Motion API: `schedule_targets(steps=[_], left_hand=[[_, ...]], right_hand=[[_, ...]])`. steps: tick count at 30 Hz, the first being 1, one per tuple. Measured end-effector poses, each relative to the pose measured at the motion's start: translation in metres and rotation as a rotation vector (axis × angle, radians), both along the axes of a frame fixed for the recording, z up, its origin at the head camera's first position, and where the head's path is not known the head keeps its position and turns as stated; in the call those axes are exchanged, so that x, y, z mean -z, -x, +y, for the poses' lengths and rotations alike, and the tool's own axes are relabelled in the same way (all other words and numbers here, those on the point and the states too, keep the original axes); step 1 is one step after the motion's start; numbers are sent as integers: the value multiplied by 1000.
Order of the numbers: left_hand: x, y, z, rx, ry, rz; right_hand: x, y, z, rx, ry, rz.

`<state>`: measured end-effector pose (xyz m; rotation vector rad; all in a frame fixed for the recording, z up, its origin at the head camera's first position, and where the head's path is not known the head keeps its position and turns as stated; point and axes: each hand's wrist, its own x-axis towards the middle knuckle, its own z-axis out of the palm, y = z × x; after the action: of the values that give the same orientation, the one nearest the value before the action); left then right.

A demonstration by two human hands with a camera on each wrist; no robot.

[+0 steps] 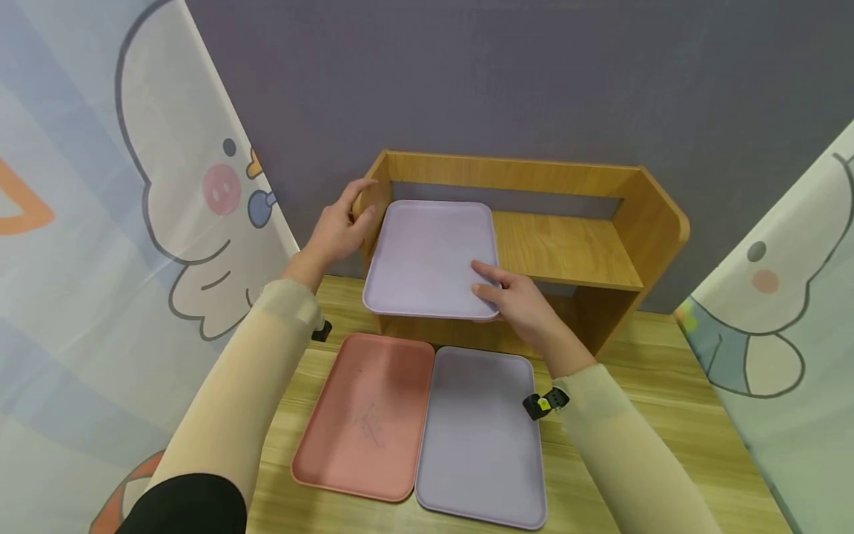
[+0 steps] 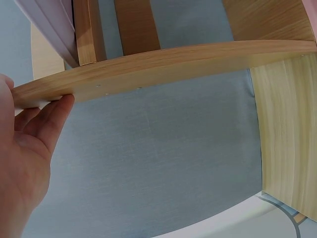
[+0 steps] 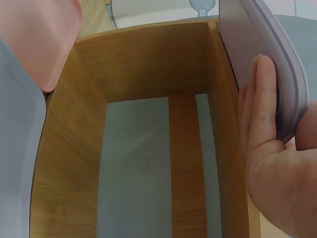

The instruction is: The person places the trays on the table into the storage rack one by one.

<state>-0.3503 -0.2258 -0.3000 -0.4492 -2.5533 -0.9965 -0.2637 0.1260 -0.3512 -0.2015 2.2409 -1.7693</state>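
Thumb above, fingers beneath, the right hand [image 1: 523, 308] pinches the right edge of a smooth lilac tray [image 1: 434, 259], round-cornered and low-rimmed, at frame centre over the left part of a wood-grained shelf [image 1: 563, 248]. The left hand [image 1: 333, 231] grips the shelf's curved side panel [image 2: 163, 62], thumb and fingers slightly parted. Lower centre, a coral tray [image 1: 367, 415] and a grey-lilac tray [image 1: 482, 437] lie side by side on a streaky wood-patterned table [image 1: 674, 423]; behind stands a grey fabric-like wall [image 1: 520, 81].
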Motion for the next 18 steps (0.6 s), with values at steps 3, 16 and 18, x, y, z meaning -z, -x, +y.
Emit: schedule_targets(steps=[3, 16, 18], left_hand=[[0, 0, 0, -5, 2, 8], [-1, -2, -2, -18, -7, -10], [-2, -2, -2, -14, -6, -15]], right_hand=[[-1, 4, -5, -6, 24, -8], [-10, 22, -19, -18, 45, -15], [-10, 24, -20, -17, 57, -17]])
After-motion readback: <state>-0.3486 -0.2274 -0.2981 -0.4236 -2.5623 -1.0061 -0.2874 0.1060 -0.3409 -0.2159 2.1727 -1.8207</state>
